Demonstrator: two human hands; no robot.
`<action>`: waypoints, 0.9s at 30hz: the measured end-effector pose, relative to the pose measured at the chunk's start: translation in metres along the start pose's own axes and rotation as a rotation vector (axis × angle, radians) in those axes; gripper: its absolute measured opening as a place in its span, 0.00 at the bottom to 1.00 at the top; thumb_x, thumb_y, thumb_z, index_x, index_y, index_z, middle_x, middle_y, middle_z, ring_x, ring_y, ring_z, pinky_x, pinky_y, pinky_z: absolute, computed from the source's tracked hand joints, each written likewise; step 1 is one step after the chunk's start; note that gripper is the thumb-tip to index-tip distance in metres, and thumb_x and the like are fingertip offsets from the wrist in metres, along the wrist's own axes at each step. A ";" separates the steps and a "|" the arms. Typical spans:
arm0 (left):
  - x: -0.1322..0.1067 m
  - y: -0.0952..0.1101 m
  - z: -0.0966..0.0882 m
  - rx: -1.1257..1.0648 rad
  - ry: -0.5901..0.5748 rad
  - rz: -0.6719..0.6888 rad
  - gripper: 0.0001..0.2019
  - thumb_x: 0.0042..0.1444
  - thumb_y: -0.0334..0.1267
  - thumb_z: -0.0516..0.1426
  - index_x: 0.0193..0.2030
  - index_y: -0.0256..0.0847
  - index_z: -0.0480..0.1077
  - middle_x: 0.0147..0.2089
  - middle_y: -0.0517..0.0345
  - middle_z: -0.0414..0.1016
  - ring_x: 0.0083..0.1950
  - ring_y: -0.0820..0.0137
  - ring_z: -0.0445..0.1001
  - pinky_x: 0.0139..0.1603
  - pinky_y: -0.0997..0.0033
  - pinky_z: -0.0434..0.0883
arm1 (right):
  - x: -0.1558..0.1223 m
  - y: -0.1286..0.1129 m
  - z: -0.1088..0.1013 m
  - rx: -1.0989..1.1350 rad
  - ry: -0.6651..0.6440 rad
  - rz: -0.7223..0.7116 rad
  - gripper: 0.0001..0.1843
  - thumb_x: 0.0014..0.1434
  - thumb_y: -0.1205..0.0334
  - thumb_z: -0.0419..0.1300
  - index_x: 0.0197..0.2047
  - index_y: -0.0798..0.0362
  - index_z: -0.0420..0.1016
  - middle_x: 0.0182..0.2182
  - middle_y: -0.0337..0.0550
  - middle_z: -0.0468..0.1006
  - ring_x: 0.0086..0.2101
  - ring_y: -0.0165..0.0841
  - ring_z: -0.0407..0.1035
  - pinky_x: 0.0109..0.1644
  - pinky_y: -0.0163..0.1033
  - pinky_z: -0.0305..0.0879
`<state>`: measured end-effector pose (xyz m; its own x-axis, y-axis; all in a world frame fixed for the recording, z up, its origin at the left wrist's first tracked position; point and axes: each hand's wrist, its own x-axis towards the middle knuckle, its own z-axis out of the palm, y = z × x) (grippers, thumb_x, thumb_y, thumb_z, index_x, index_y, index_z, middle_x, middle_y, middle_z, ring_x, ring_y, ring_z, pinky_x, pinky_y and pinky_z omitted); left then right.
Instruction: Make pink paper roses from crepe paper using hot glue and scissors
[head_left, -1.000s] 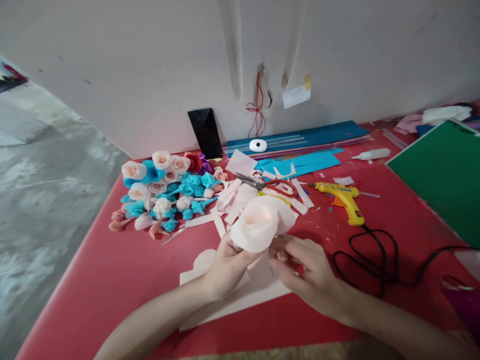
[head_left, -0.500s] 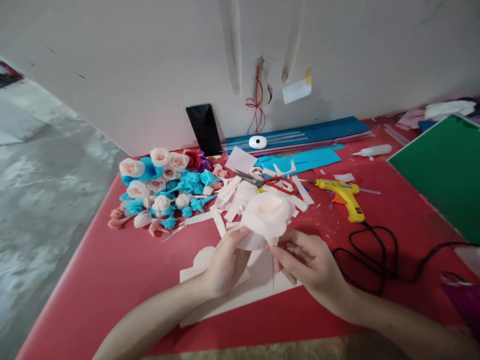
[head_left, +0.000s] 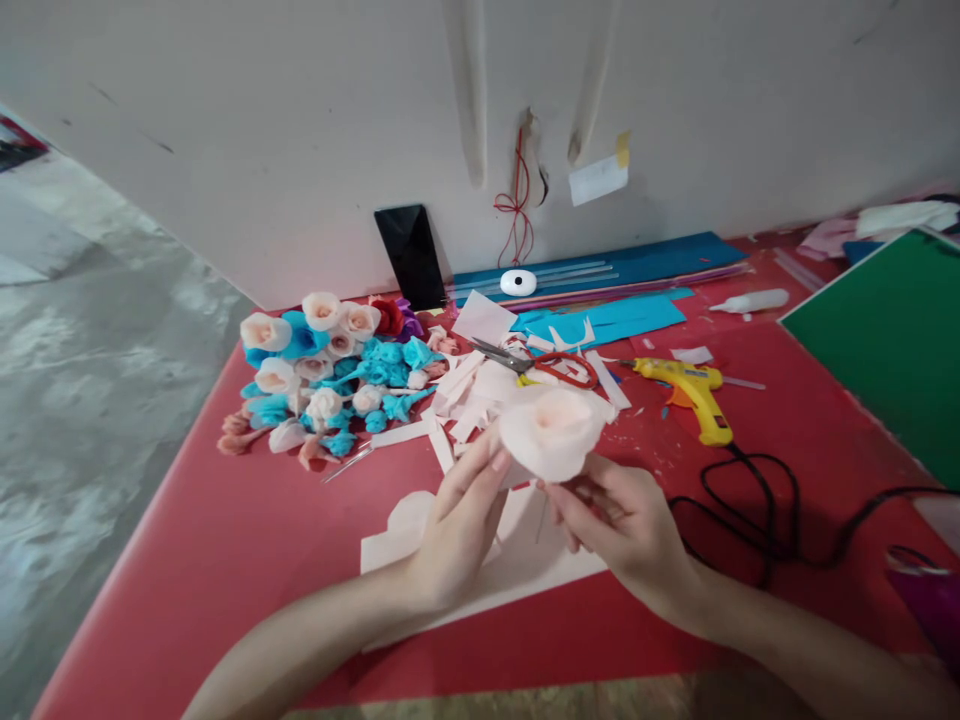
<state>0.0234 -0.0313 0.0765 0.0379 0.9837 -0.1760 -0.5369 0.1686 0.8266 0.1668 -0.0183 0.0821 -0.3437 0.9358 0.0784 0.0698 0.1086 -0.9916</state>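
Observation:
Between my two hands is a pale pink paper flower, its cupped face turned up and a thin stem showing below. My left hand is closed on the flower's left side, thumb against the outer petal. Pinched at the base under the bloom are the fingers of my right hand; some of them are hidden behind the thumb. Below both hands lie pale paper sheets. Just beyond the flower are red-handled scissors on a heap of paper scraps.
Finished paper flowers are piled at the left. A yellow glue gun with a looped black cable lies to the right, near a green board. A phone leans against the wall above blue paper.
The flower has shifted slightly right and turned, so its open face shows more. My left hand has followed it, with its fingers higher along the petal. The stem now slants.

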 end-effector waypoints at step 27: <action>0.005 0.036 -0.009 0.624 -0.452 0.356 0.12 0.58 0.35 0.52 0.46 0.48 0.74 0.51 0.53 0.71 0.51 0.65 0.69 0.53 0.65 0.67 | 0.000 0.014 -0.010 -0.488 0.081 -0.501 0.13 0.46 0.76 0.49 0.30 0.50 0.68 0.27 0.41 0.74 0.25 0.33 0.69 0.23 0.34 0.60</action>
<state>-0.0028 -0.0213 0.1005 0.3594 0.8929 0.2713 -0.0224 -0.2824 0.9590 0.1773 -0.0130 0.0689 -0.3746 0.7537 0.5400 0.3403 0.6535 -0.6761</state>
